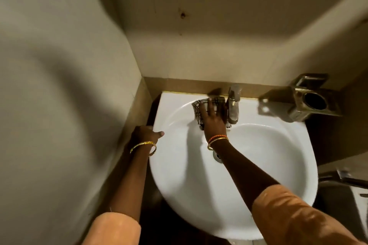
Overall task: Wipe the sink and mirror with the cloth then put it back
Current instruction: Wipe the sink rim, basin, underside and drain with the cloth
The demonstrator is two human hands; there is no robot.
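Observation:
A round white sink fills the middle of the view, with its drain partly hidden by my right forearm. A white cloth with a dark check pattern lies on the sink's back left rim, beside the metal tap. My right hand presses flat on the cloth with fingers spread. My left hand holds the sink's left edge, thumb on the rim and fingers curled under it. No mirror is in view.
Tiled walls close in on the left and behind the sink. A metal holder is fixed to the wall at the right of the tap. A dark fixture shows at the right edge.

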